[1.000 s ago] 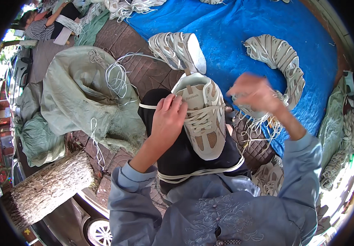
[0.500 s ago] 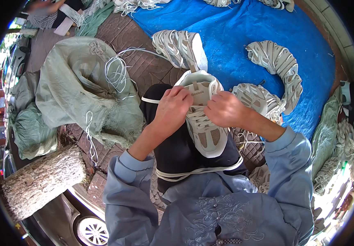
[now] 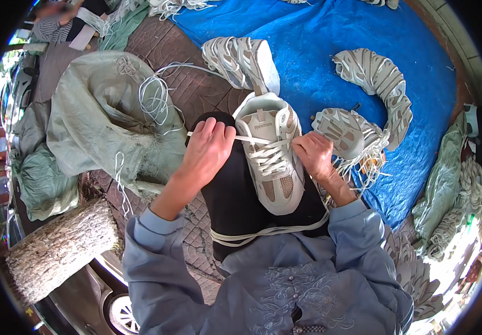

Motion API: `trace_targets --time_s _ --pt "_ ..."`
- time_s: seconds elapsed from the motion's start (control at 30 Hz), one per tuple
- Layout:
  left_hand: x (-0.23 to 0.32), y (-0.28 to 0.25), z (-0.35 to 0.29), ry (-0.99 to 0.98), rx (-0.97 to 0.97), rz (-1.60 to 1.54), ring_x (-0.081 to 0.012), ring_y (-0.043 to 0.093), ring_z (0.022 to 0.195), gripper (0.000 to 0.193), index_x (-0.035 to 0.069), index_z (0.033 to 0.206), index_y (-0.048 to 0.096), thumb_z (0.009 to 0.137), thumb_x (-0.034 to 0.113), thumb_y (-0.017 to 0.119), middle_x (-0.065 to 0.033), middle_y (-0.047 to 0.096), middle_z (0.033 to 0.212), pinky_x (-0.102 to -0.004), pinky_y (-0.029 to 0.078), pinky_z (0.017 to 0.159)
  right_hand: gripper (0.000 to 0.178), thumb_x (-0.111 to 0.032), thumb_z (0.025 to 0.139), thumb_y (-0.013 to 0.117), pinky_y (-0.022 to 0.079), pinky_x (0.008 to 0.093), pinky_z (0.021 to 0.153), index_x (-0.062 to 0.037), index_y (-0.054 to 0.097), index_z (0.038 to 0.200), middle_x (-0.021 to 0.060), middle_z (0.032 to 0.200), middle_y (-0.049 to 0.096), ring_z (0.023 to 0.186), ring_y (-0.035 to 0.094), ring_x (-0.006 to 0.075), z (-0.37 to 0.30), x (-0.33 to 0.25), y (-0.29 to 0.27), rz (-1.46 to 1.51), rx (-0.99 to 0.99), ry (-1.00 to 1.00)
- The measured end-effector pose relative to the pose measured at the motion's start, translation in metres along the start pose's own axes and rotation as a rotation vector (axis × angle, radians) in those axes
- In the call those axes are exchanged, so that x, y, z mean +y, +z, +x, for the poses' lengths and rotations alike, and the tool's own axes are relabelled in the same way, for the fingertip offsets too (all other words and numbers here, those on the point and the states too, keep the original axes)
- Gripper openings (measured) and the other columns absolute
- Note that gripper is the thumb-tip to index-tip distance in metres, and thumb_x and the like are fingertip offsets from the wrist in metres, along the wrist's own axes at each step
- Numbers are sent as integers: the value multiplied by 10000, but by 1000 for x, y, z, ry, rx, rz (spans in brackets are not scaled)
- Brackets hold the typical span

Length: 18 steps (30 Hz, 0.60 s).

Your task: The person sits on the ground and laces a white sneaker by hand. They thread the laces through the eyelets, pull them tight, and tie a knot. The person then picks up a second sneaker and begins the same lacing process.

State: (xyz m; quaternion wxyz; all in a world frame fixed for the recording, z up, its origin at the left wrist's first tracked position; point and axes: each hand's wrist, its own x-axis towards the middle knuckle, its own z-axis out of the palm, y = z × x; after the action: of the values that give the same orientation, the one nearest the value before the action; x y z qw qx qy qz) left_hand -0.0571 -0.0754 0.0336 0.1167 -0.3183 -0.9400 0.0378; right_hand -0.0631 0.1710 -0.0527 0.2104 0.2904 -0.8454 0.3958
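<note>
A grey-and-white sneaker rests on my lap, toe toward me, over black trousers. A white shoelace crosses its eyelets. My left hand grips the lace's left end at the shoe's left side. At the shoe's right side, my right hand pinches the other end of the same lace. Both hands touch the shoe's upper edges. My forearms wear blue-grey sleeves.
More sneakers lie on a blue tarp, with a curved row of them to the right. A green sack with loose white laces sits left. A pale log lies lower left.
My right hand came down from the raised position at the right to the shoe's right side. The left hand slid slightly left along the lace.
</note>
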Motion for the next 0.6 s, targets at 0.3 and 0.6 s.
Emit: trace_targets --time_s 0.3,0.6 --pt "6 4 25 -195 120 23 -218 510 606 109 72 690 541 610 98 610 -56 486 607 -324 427 563 168 -60 664 565 473 314 557 -40 567 831 114 635 590 590 602 214 -1 38 -2 -292 -646 497" --pt "4 21 22 -376 127 -219 -252 561 569 114 86 692 487 670 31 584 -64 523 594 -368 436 468 134 -14 609 538 421 226 473 -38 636 696 55 576 559 474 501 96 48 63 -111 -3 -183 715"
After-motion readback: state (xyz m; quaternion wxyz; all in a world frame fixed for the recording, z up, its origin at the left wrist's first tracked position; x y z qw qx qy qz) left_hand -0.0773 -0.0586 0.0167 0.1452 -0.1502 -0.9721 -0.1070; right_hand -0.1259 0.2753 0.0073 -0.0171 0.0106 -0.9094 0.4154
